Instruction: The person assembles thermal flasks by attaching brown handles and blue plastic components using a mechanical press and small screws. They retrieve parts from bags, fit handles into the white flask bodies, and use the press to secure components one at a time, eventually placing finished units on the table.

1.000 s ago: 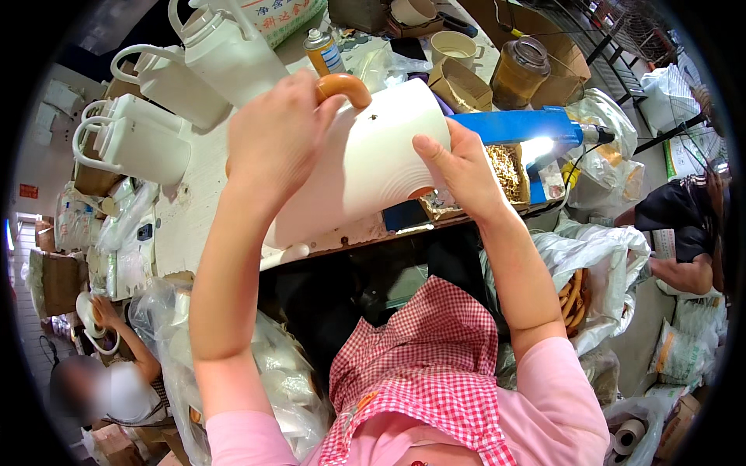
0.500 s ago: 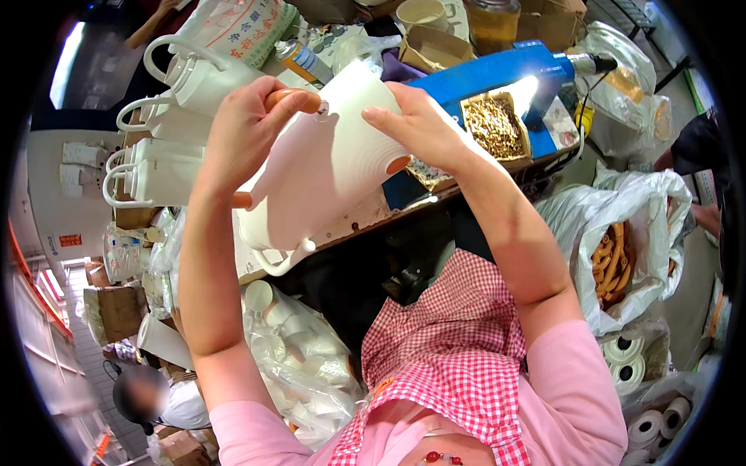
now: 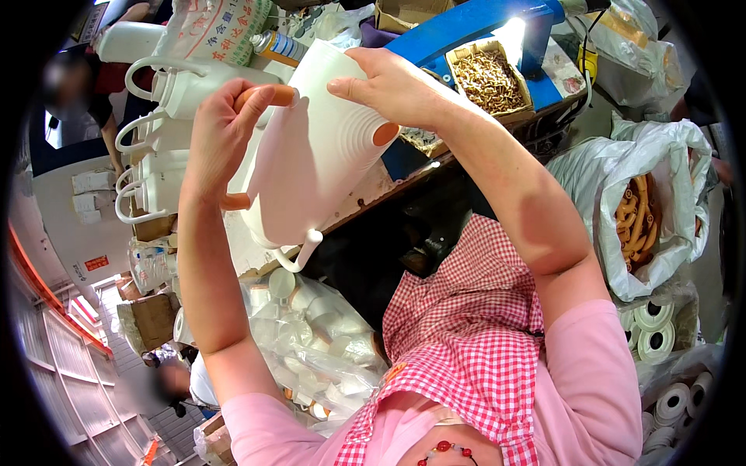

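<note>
A white plastic watering can [image 3: 287,163] lies tilted in front of me, its thin curved spout [image 3: 309,247] pointing toward me. My left hand [image 3: 221,128] is closed around a curved orange-brown handle [image 3: 268,96] along the can's left side. One handle end lies against the can's wall near my thumb; whether it is fastened there I cannot tell. My right hand [image 3: 392,89] grips the can's far end, thumb on the white wall and fingers over the far side. A round orange-brown patch [image 3: 385,134] shows on the can below that wrist.
Several white cans with looped spouts [image 3: 167,182] stand at left. A blue machine [image 3: 474,31] with a lamp stands beyond a box of brass-coloured screws [image 3: 488,81]. At right, a white sack holds brown handles [image 3: 639,221]. Bagged white parts [image 3: 311,334] sit below the table edge. A spray can [image 3: 278,48] lies behind.
The can and both hands have shifted slightly left in the picture as the view turned. A shiny bit seen at the handle's end is now out of sight. More of a person shows at upper left.
</note>
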{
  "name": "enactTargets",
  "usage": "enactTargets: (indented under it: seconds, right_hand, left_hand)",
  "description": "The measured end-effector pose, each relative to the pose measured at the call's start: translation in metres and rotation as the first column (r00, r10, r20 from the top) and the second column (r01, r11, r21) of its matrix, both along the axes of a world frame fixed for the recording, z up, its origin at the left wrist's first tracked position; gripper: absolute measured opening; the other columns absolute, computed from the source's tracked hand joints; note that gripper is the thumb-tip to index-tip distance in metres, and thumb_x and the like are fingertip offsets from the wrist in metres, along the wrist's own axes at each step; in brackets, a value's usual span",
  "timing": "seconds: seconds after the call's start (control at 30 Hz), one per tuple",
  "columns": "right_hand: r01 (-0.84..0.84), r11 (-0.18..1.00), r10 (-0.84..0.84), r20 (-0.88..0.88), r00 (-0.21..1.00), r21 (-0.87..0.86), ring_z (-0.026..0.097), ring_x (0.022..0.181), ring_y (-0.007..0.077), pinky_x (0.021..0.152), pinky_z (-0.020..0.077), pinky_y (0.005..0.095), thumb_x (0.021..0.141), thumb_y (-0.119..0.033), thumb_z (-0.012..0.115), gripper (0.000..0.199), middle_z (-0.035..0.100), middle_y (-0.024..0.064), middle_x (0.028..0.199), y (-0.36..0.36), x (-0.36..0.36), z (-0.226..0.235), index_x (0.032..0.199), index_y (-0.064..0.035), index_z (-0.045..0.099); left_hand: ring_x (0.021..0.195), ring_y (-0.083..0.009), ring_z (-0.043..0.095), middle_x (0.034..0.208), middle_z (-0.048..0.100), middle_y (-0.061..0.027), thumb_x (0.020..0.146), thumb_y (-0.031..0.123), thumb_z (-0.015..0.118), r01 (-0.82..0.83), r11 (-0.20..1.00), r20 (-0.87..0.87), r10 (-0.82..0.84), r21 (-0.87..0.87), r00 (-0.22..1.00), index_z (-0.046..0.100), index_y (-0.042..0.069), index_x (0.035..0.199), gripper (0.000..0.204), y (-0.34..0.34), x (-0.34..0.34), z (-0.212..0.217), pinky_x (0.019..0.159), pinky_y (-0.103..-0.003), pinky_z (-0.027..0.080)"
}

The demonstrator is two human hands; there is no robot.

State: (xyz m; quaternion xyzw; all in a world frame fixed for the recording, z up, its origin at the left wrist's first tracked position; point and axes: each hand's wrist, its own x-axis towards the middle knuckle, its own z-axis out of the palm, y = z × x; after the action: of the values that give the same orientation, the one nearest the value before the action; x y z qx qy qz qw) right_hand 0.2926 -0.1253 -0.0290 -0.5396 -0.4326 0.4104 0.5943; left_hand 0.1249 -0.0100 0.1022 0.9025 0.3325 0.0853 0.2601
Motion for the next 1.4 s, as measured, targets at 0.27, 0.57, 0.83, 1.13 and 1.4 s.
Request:
enactTargets:
  seconds: [0.27, 0.57, 0.83, 1.13, 1.4]
  right_hand:
    - [-0.007, 0.999, 0.005, -0.039, 0.999, -0.041, 0.073, 0.072, 0.0302, 0.054, 0.0606, 0.0357, 0.096, -0.030, 0.059, 0.052, 0.068, 0.0205, 0.113, -0.002, -0.001, 0.002, 0.138, 0.0001, 0.052]
    - [-0.004, 1.000, 0.004, -0.047, 0.999, -0.013, 0.071, 0.091, 0.0261, 0.053, 0.0620, 0.0359, 0.096, -0.032, 0.061, 0.049, 0.068, 0.0169, 0.112, -0.005, -0.003, 0.004, 0.132, 0.0001, 0.056]
    - [-0.044, 0.999, 0.044, -0.087, 0.995, 0.003, 0.071, 0.090, 0.0244, 0.053, 0.0615, 0.0351, 0.096, -0.031, 0.060, 0.044, 0.069, 0.0155, 0.108, 0.000, -0.003, 0.002, 0.126, 0.0007, 0.059]
    - [0.027, 0.999, -0.029, -0.146, 0.989, -0.017, 0.073, 0.085, 0.0252, 0.050, 0.0605, 0.0381, 0.094, -0.029, 0.064, 0.042, 0.071, 0.0140, 0.101, -0.011, 0.004, 0.007, 0.126, -0.0013, 0.061]
    - [0.131, 0.989, -0.140, 0.132, 0.981, 0.074, 0.069, 0.099, 0.0362, 0.087, 0.0546, 0.0412, 0.079, -0.035, 0.079, 0.053, 0.071, 0.0215, 0.107, 0.013, -0.020, -0.007, 0.118, -0.0017, 0.065]
  left_hand:
    - [0.070, -0.0207, 0.066, 0.088, 0.075, -0.0094, 0.098, 0.032, 0.066, 0.126, 0.949, -0.240, -0.056, 0.290, 0.969, 0.068, 0.000, 0.096, 0.033, -0.011, 0.009, 0.006, 0.066, -0.033, 0.051]
    - [0.079, -0.0362, 0.068, 0.085, 0.071, -0.0175, 0.097, 0.032, 0.065, 0.185, 0.894, -0.285, -0.068, 0.407, 0.956, 0.064, 0.000, 0.094, 0.033, -0.005, 0.004, 0.000, 0.071, -0.044, 0.052]
    - [0.082, -0.0364, 0.068, 0.086, 0.072, -0.0177, 0.097, 0.036, 0.065, 0.143, 0.905, -0.286, -0.024, 0.402, 0.958, 0.063, 0.000, 0.093, 0.036, -0.007, 0.003, 0.000, 0.073, -0.045, 0.052]
    - [0.083, -0.0345, 0.068, 0.095, 0.074, -0.0160, 0.100, 0.030, 0.060, 0.196, 0.863, -0.251, -0.084, 0.466, 0.964, 0.064, 0.000, 0.096, 0.030, -0.007, 0.000, -0.001, 0.073, -0.040, 0.052]
    - [0.072, -0.0100, 0.065, 0.130, 0.063, -0.0116, 0.101, 0.037, 0.060, -0.031, 0.996, -0.316, 0.002, -0.086, 0.949, 0.055, 0.004, 0.139, 0.050, 0.027, -0.071, 0.023, 0.054, -0.021, 0.047]
